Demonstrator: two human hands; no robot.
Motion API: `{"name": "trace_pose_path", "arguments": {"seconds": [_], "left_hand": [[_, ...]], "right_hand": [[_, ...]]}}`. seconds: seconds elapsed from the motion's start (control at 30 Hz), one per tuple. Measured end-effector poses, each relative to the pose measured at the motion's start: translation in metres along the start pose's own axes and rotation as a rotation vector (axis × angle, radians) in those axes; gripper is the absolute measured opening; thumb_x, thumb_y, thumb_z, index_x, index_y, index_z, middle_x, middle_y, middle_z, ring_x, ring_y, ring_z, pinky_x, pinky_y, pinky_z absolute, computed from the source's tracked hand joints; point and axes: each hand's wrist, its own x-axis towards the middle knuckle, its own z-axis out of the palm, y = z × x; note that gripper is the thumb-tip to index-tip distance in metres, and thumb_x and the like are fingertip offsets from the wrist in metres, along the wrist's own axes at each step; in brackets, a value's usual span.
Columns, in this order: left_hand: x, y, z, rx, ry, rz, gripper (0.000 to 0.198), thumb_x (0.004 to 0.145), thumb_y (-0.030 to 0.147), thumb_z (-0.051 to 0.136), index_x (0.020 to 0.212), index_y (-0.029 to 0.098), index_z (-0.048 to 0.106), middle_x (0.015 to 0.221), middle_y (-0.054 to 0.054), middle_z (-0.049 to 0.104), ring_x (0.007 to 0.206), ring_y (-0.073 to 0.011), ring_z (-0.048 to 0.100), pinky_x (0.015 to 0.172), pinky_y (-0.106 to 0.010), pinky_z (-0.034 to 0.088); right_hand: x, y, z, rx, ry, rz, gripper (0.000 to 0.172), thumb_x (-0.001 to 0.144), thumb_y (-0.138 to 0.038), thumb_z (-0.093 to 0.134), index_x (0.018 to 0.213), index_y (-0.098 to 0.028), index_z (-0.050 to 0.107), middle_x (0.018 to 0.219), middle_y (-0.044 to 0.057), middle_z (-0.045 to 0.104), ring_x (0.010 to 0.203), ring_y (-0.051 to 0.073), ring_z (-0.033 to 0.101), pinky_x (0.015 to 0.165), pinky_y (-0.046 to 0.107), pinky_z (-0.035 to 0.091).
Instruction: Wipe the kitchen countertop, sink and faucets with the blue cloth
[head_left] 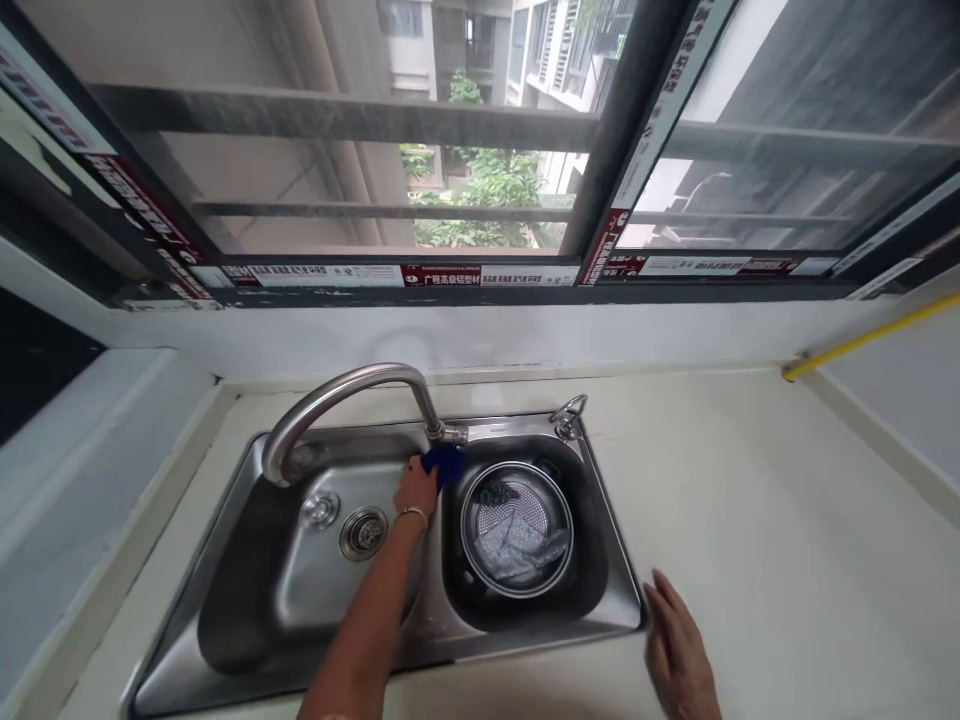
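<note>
My left hand (417, 487), with a bracelet at the wrist, is closed on a dark blue cloth (444, 465). It presses the cloth to the back of the steel sink (433, 590), by the divider and just below the faucet (360, 378). My right hand (679, 645) is beside the sink's front right corner, over the counter, its fingers stretched out and holding nothing. A round pot (465, 520) sits in the right basin, with a perforated-looking bottom and a crumpled grey, clear-looking piece (517, 545) inside.
The left basin has a drain strainer (364, 533) and a round shiny piece (321, 510) next to it. A small metal fitting (568, 415) stands at the sink's back right corner. Pale counter (750, 520) surrounds the sink. Behind are a window (465, 275) and, at right, a yellow pipe (870, 340).
</note>
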Motion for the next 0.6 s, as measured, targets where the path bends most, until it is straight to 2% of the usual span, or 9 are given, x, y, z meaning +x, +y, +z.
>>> {"name": "trace_pose_path", "arguments": {"seconds": [0.1, 0.27, 0.4, 0.6], "left_hand": [[-0.010, 0.002, -0.005, 0.002, 0.040, 0.036, 0.041, 0.107, 0.041, 0.031, 0.137, 0.016, 0.043, 0.143, -0.020, 0.053, 0.126, -0.0344, 0.060, 0.097, -0.046, 0.053], [-0.028, -0.004, -0.007, 0.028, 0.025, 0.079, 0.040, 0.107, 0.037, 0.030, 0.137, 0.014, 0.046, 0.139, -0.021, 0.055, 0.122, -0.0337, 0.063, 0.098, -0.044, 0.052], [-0.053, -0.021, 0.002, 0.058, -0.013, 0.104, 0.042, 0.107, 0.036, 0.029, 0.141, 0.014, 0.043, 0.138, -0.020, 0.056, 0.121, -0.0333, 0.064, 0.100, -0.044, 0.051], [-0.108, -0.059, 0.017, 0.104, -0.083, 0.160, 0.041, 0.106, 0.031, 0.032, 0.142, 0.015, 0.045, 0.140, -0.020, 0.055, 0.126, -0.0294, 0.060, 0.103, -0.038, 0.049]], "right_hand": [[0.001, -0.013, 0.011, -0.004, 0.064, 0.000, 0.049, 0.101, -0.025, 0.043, 0.150, -0.031, 0.048, 0.159, 0.012, 0.045, 0.140, 0.038, 0.051, 0.113, 0.067, 0.046], [0.011, -0.018, 0.017, -0.006, 0.127, -0.015, 0.047, 0.102, -0.024, 0.041, 0.147, -0.029, 0.050, 0.156, 0.012, 0.049, 0.138, 0.035, 0.053, 0.114, 0.063, 0.047], [0.011, -0.016, 0.017, -0.010, 0.153, -0.050, 0.049, 0.100, -0.023, 0.042, 0.148, -0.029, 0.050, 0.155, 0.013, 0.050, 0.137, 0.035, 0.054, 0.113, 0.063, 0.048], [0.010, -0.015, 0.020, -0.017, 0.176, -0.069, 0.047, 0.099, -0.020, 0.043, 0.144, -0.023, 0.052, 0.153, 0.015, 0.050, 0.136, 0.035, 0.054, 0.114, 0.061, 0.048]]}}
